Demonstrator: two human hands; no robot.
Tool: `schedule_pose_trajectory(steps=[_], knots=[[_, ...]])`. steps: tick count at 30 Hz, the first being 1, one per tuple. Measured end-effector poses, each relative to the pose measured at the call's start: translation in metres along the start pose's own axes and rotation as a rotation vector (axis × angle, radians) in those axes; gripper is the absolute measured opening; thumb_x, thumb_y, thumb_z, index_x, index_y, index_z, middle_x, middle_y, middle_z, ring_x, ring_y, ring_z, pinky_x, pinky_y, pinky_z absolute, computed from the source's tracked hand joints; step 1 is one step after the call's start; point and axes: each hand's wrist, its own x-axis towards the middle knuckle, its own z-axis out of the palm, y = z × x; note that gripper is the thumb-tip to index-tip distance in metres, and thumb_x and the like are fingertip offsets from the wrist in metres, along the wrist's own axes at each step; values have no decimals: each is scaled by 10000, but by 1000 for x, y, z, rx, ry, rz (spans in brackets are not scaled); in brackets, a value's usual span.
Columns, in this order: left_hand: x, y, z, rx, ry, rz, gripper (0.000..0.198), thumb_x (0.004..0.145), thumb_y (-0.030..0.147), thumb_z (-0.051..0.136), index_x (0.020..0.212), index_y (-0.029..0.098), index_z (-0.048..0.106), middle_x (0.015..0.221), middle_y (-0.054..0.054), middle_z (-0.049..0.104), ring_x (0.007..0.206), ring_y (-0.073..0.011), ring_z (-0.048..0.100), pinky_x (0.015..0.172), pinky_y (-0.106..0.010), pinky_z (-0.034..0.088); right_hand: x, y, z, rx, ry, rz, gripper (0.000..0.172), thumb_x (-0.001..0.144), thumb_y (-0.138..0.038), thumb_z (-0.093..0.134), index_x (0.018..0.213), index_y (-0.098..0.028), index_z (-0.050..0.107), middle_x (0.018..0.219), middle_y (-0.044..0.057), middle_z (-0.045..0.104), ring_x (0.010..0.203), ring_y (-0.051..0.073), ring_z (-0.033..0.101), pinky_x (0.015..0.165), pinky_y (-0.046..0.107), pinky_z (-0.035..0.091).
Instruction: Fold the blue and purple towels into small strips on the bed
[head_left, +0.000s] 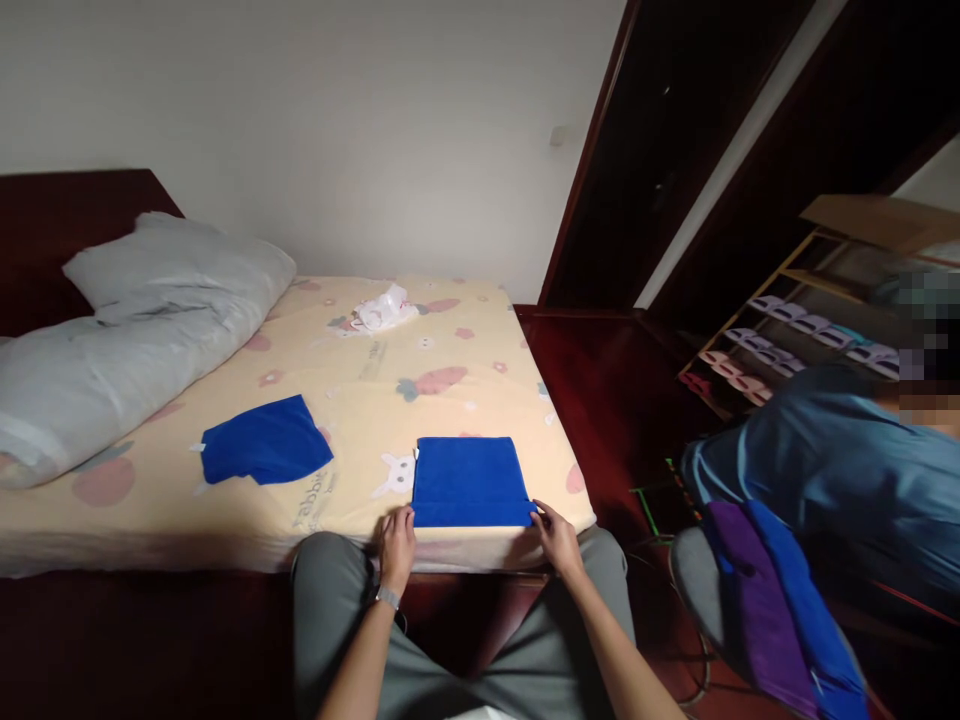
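A flat blue cloth [466, 475], folded into a near rectangle, lies at the front edge of the bed [450, 345]. My left hand [397, 545] is closed at its near left corner, thumb and fingers pinched on the fabric. At the near right corner, my right hand [558, 540] pinches the cloth between thumb and fingers. A strip along the near side looks folded over. To the left, a second blue cloth [266, 441] lies loosely spread, with a small white tag at its left end. Neither hand touches that one.
A grey quilt [150, 320] is heaped at the bed's left. A crumpled white plastic bag [385, 308] lies toward the wall. On the right, a person in a blue top [825, 470] sits by a chair holding purple and blue cloths [765, 600], near a slipper rack [795, 275].
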Motion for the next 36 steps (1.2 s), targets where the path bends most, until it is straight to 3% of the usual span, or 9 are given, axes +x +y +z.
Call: schedule_pose_trajectory(steps=[4, 9, 14, 17, 19, 22, 24, 29, 36], knots=[[-5, 2, -6, 38, -28, 15, 285, 998, 320, 412, 1007, 215, 677, 953, -87, 728, 904, -260, 628, 856, -404, 476, -4, -2, 2, -97, -26, 17, 470, 959, -431, 406, 1315, -175, 576, 1075, 122, 743, 1002, 271, 705, 838, 357, 530], [-7, 6, -12, 130, -43, 82, 314, 997, 287, 403, 1111, 214, 686, 1101, -107, 709, 1045, -267, 622, 929, -422, 474, -9, -7, 9, -318, 65, -56, 424, 983, -387, 394, 1318, -182, 555, 1007, 115, 734, 909, 278, 694, 793, 375, 516], [-10, 30, -13, 117, -120, 364, 458, 982, 203, 383, 1423, 241, 504, 1465, -58, 531, 1367, -224, 456, 1136, -417, 368, -16, -22, 19, -528, 264, -227, 382, 992, -324, 392, 1261, -169, 615, 1191, 164, 646, 1017, 302, 619, 891, 452, 487], [-14, 51, -5, 148, -215, 509, 570, 982, 226, 386, 1543, 266, 295, 1585, -25, 366, 1462, -215, 324, 1197, -442, 291, -28, -43, 43, -507, 179, -445, 412, 985, -252, 406, 1368, -194, 546, 1334, 136, 589, 1186, 276, 552, 1022, 442, 431], [-17, 59, 3, 168, -241, 526, 604, 982, 244, 389, 1563, 262, 226, 1611, -31, 309, 1479, -223, 289, 1208, -463, 269, -36, -58, 65, -508, 70, -579, 466, 977, -235, 423, 1439, -202, 478, 1440, 102, 526, 1305, 260, 477, 1109, 433, 361], [-21, 57, 13, 178, -260, 485, 608, 983, 246, 381, 1567, 247, 211, 1611, -44, 303, 1479, -226, 288, 1202, -463, 284, -44, -69, 94, -514, 3, -635, 525, 988, -270, 424, 1506, -192, 387, 1517, 71, 457, 1409, 254, 379, 1168, 445, 289], [-22, 49, 15, 166, -283, 465, 598, 992, 261, 373, 1567, 253, 210, 1605, -40, 320, 1474, -217, 301, 1197, -450, 299, -45, -65, 100, -496, -31, -647, 559, 995, -270, 403, 1542, -195, 314, 1546, 66, 414, 1442, 245, 337, 1181, 449, 274], [-18, 22, 3, 114, -336, 434, 606, 1002, 296, 360, 1575, 241, 170, 1597, -52, 335, 1468, -201, 315, 1201, -435, 300, -34, -36, 75, -454, -141, -693, 638, 986, -217, 374, 1585, -222, 151, 1597, 51, 300, 1470, 226, 289, 1196, 441, 272], [-8, -2, -9, 80, -363, 372, 560, 1010, 292, 343, 1558, 222, 252, 1578, -63, 372, 1455, -204, 342, 1181, -421, 349, -17, 6, 27, -464, -157, -592, 566, 1001, -256, 382, 1555, -192, 285, 1565, 84, 366, 1446, 248, 341, 1184, 463, 325]])
